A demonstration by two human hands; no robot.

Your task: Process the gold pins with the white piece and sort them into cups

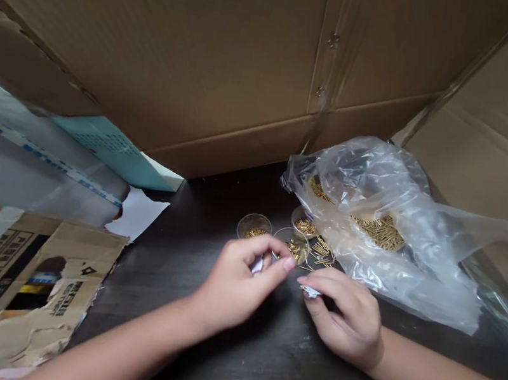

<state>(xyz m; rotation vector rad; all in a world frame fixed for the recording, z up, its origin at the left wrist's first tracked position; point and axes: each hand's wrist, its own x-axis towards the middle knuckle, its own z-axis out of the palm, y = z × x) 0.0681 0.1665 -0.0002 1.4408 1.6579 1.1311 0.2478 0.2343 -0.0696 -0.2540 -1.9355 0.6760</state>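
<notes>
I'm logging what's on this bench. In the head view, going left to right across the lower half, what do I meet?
Printed cardboard sheet, left hand holding a small white scrap, right hand holding another white scrap, clear plastic bag.

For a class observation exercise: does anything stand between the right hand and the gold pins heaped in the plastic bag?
Yes. The clear plastic bag covers the pins, and its lower folds lie between them and the right hand, which pinches a white scrap.
</notes>
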